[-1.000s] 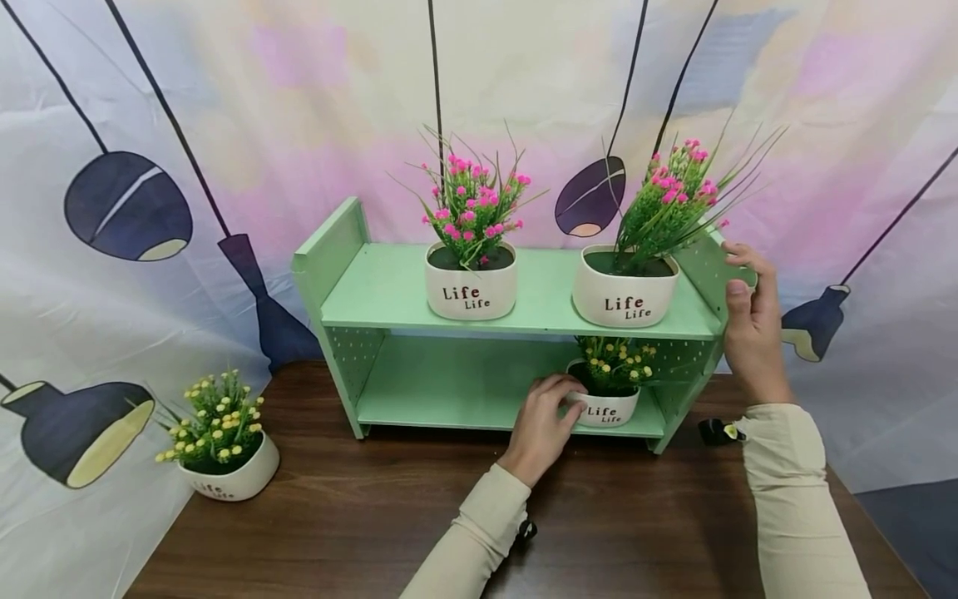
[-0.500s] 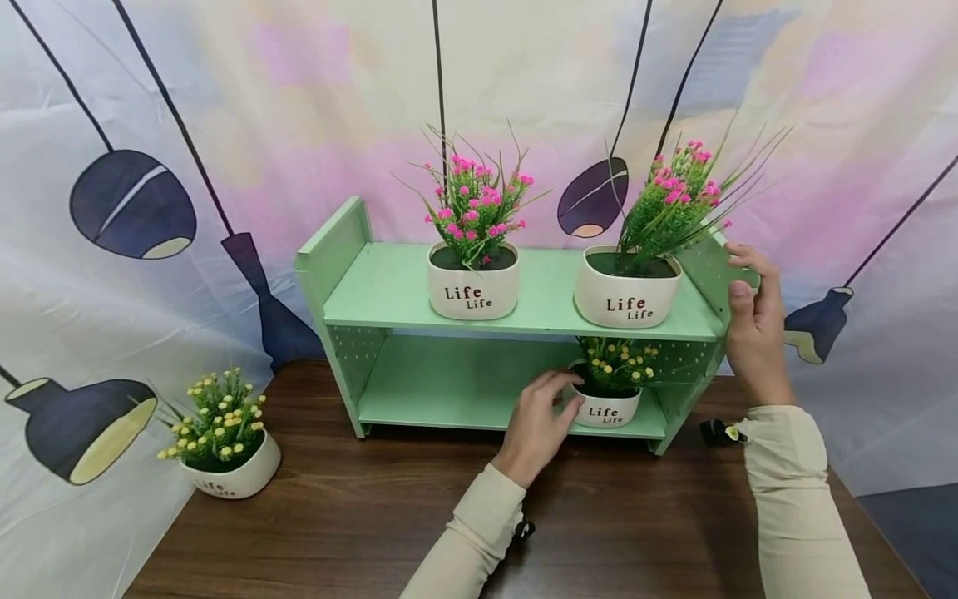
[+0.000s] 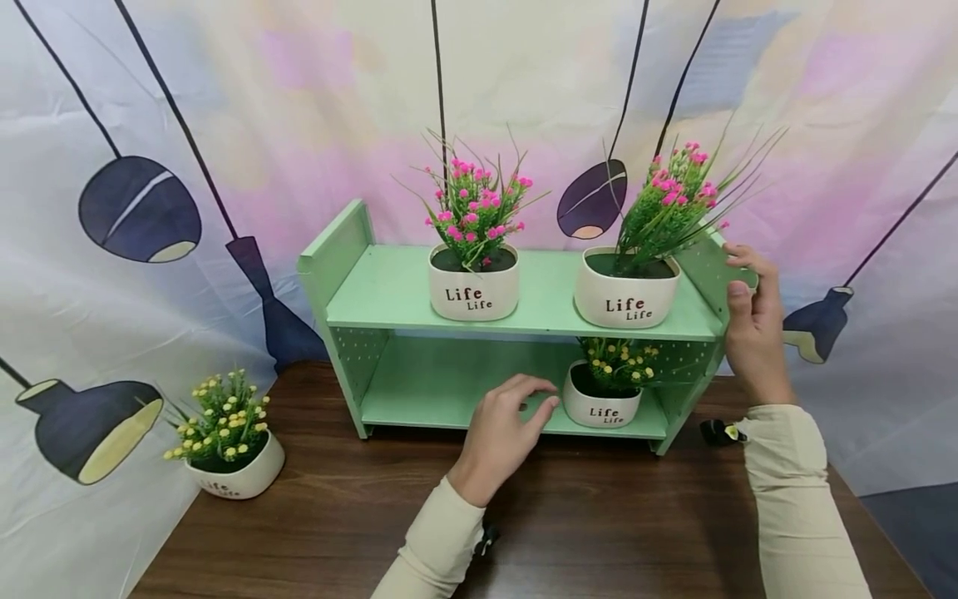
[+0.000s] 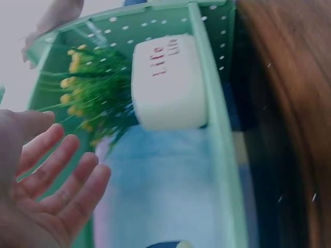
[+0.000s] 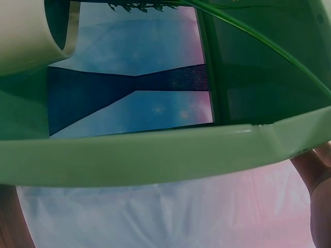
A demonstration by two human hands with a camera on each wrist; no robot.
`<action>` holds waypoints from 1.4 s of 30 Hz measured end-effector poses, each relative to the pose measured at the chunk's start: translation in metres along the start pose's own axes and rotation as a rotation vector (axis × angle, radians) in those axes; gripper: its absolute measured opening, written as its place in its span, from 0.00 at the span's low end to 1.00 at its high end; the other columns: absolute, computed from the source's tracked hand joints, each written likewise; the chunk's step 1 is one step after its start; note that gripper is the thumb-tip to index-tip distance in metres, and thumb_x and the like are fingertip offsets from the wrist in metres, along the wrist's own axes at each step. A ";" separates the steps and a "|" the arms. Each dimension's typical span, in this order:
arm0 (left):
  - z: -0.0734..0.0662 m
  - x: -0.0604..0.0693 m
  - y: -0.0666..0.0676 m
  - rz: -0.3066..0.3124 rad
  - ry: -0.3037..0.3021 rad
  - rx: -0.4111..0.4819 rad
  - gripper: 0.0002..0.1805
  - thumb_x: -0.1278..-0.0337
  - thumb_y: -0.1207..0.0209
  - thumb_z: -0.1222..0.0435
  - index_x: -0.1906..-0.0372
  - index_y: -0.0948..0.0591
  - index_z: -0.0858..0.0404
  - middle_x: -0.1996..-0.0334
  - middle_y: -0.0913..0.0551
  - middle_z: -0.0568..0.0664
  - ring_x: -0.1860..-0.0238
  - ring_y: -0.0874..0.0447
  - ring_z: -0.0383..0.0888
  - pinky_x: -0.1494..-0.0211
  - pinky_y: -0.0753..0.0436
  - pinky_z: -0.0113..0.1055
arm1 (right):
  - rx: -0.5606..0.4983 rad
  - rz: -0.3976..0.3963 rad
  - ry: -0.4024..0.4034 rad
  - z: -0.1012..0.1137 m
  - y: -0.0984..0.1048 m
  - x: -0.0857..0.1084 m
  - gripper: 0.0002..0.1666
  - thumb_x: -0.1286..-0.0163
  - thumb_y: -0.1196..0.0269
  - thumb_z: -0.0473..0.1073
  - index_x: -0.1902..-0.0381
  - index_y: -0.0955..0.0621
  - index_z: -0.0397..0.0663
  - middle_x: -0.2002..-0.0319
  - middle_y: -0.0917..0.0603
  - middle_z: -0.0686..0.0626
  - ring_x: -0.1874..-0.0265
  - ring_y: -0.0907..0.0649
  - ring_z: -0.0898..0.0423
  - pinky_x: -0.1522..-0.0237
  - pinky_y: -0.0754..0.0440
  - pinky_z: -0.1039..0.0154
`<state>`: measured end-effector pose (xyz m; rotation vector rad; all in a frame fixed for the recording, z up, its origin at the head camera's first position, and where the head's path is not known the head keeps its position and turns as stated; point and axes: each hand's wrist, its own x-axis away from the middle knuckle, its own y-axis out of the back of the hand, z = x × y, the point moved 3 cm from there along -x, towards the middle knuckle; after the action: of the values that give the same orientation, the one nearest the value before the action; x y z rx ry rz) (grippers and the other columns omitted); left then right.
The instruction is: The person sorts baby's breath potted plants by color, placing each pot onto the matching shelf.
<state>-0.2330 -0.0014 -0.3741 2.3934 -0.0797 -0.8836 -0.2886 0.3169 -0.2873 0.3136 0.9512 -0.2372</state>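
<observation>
Right of centre, the yellow-flowered pot [image 3: 603, 409] sits just beside a loosely spread left hand [image 3: 500, 431]; right hand [image 3: 756, 337], unclenched, touches the shelf [image 3: 385, 287]!

We see plain, pale beige cloth in the long left sleeve [image 3: 407, 572] and right sleeve [image 3: 808, 524], both creased crosswise. Beside the smoother left cuff [image 3: 449, 514] we make out a small black device [image 3: 488, 539], its details too small to tell; beside the right cuff [image 3: 786, 441], a black attachment [image 3: 715, 432] shows a yellowish spot [image 3: 732, 433].
</observation>
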 end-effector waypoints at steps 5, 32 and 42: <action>-0.005 0.012 0.028 -0.004 0.019 -0.014 0.07 0.28 0.33 0.60 0.50 0.11 0.54 0.53 0.11 0.42 0.49 0.12 0.40 0.50 0.11 0.41 | -0.016 -0.008 0.002 -0.001 0.000 0.001 0.27 0.12 0.53 0.50 0.30 0.32 0.34 0.24 0.31 0.48 0.20 0.40 0.48 0.23 0.45 0.60; 0.018 0.079 0.153 -0.228 0.133 -0.350 0.17 0.36 0.26 0.62 0.44 0.13 0.56 0.44 0.15 0.50 0.41 0.17 0.53 0.42 0.17 0.57 | 0.000 0.001 0.009 0.000 -0.002 0.001 0.27 0.12 0.53 0.50 0.30 0.32 0.33 0.24 0.31 0.50 0.21 0.38 0.51 0.27 0.42 0.62; 0.040 0.111 0.203 -0.344 0.274 -0.432 0.18 0.35 0.28 0.63 0.42 0.14 0.58 0.45 0.14 0.55 0.45 0.14 0.60 0.46 0.18 0.57 | -0.002 -0.003 0.012 0.000 -0.002 0.000 0.27 0.12 0.53 0.49 0.30 0.32 0.33 0.24 0.31 0.49 0.21 0.38 0.51 0.28 0.42 0.62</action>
<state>-0.1429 -0.2172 -0.3523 2.1180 0.5854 -0.6290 -0.2890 0.3152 -0.2874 0.3118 0.9639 -0.2368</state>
